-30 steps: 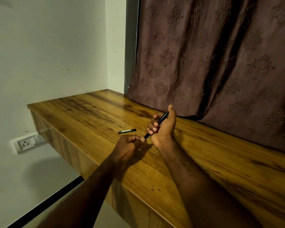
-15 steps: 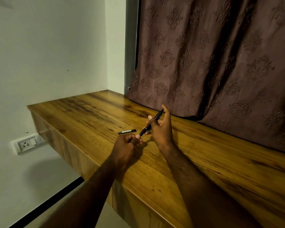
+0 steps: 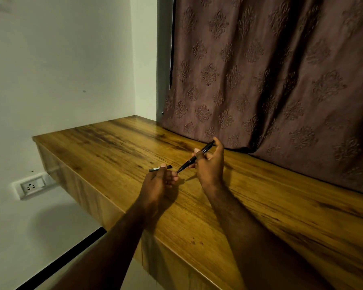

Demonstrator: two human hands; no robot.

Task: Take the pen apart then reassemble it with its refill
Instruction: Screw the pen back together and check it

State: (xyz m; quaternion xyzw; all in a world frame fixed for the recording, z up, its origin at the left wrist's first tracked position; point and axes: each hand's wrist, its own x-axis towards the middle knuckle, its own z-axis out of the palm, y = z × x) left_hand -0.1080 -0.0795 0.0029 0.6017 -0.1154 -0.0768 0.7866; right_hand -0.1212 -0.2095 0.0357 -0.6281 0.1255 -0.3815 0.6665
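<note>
My right hand [image 3: 210,164] grips a black pen [image 3: 194,159] by its middle, above the wooden desk [image 3: 260,206]. The pen slants from upper right down to lower left. Its pointed tip meets the curled fingertips of my left hand [image 3: 157,183], which pinch it there. A short black pen part [image 3: 153,169] with a pale band lies flat on the desk just beyond my left hand. One raised left finger covers its middle.
A brown patterned curtain [image 3: 270,80] hangs down onto the desk's back edge behind my right hand. The desk's left end [image 3: 50,151] and front edge drop off to the floor. A wall socket [image 3: 30,186] sits below the desk's left end.
My right hand has carried the pen a little up and away from me, and its rear end now points further right. My left hand has followed, staying at the tip.
</note>
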